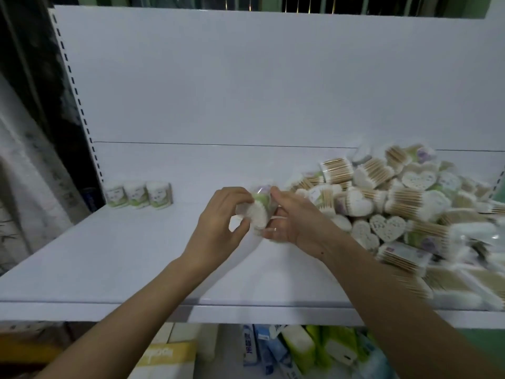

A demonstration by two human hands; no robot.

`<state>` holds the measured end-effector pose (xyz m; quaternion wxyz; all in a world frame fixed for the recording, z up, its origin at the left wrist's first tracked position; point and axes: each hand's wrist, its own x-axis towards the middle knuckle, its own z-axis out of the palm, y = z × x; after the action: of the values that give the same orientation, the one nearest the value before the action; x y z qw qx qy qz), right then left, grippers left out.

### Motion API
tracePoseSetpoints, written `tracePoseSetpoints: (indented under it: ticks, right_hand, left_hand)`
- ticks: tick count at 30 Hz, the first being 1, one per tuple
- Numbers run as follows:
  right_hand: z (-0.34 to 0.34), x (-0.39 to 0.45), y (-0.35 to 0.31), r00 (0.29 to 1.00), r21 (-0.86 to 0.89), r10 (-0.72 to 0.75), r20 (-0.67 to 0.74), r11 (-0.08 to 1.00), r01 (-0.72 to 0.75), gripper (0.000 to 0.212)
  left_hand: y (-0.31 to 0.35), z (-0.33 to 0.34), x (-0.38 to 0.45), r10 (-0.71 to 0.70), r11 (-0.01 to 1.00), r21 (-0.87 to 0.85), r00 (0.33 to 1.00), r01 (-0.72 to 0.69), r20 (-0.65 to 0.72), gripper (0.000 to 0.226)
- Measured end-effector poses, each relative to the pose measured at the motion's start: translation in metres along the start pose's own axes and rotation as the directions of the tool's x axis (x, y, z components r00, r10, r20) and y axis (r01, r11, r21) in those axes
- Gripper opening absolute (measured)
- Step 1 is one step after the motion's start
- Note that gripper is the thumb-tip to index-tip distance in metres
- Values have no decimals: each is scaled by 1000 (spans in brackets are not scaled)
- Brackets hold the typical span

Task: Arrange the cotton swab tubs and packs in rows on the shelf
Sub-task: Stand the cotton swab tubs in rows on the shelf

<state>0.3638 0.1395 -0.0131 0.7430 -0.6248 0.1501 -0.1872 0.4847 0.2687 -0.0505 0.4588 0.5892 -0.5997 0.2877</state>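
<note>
both hands meet above the middle of the white shelf (114, 250). the left hand (218, 228) and the right hand (293, 222) each pinch one cotton swab pack (255, 212) between them, fingers curled round its ends, lifted off the shelf surface. just right of the right hand lies a loose heap of swab packs (396, 212). well left of the left hand, three tubs (139, 194) stand upright in a row, touching.

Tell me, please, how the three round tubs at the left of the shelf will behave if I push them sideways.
The three round tubs stand upright, side by side, so they would probably slide together. They look small and filled with swabs, so likely light. Pushed high, one might tip and roll, being round.
</note>
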Motion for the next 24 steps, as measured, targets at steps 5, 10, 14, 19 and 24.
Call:
tracePoseSetpoints:
  ticks: [5,10,14,19,24]
  right_hand:
    - [29,23,20,989,-92,-147,-29,985,144,32]
    - [68,49,36,960,-265,-257,107,923,277,30]
    - [94,72,49,956,-310,-245,162,907,285,28]
    - [112,106,60,956,-341,-214,201,899,273,27]
    - [127,143,71,974,-414,-193,118,882,225,28]
  left_hand:
    - [-16,-37,-21,-111,994,21,979,109,172,45]
    - [-37,-69,-29,-442,895,-3,887,446,135,65]
    - [-66,-86,-31,-512,858,5,853,514,100,46]
    - [-105,-100,-35,-606,782,-78,784,618,132,29]
    - [-147,-91,-28,-647,749,-73,750,659,134,28]
